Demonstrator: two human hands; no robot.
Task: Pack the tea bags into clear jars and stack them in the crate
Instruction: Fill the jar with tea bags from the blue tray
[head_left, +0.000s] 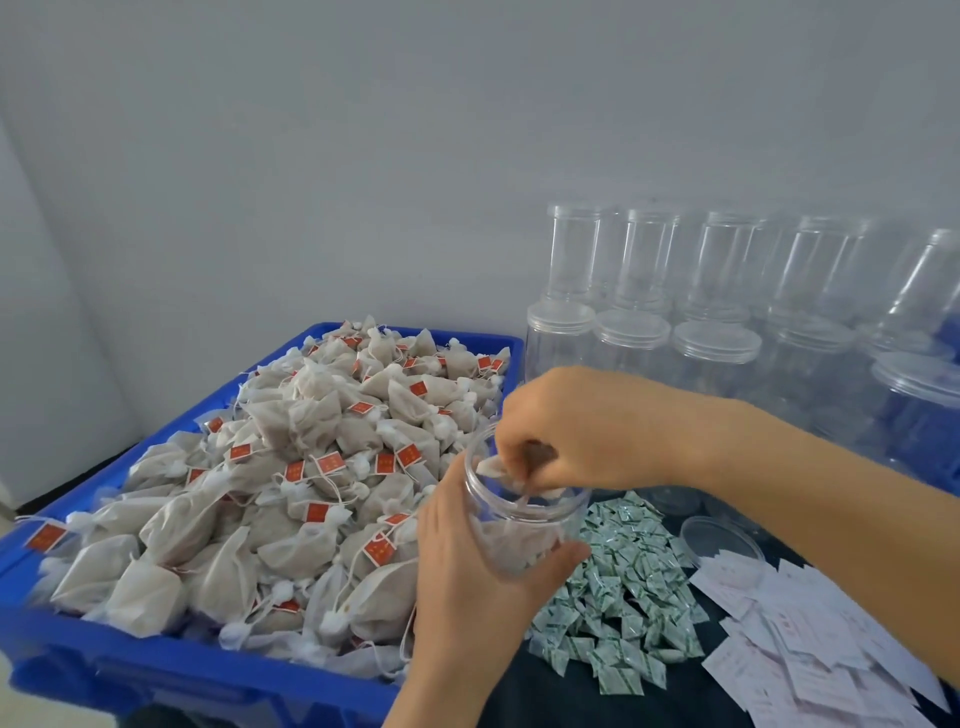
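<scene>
A blue crate (83, 660) at the left is heaped with white mesh tea bags (291, 493) carrying red tags. My left hand (467, 577) grips an open clear jar (519, 525) just right of the crate, tilted a little toward me. My right hand (576, 431) is over the jar's mouth, fingers closed on a tea bag (493, 466) that hangs partly inside the rim. Some tea bags lie inside the jar.
Many empty lidded clear jars (717, 322) stand stacked at the back right. A pile of small green-and-white sachets (618, 597) lies on the dark table, with a loose clear lid (722, 540) and white paper slips (810, 639) to its right. A grey wall is behind.
</scene>
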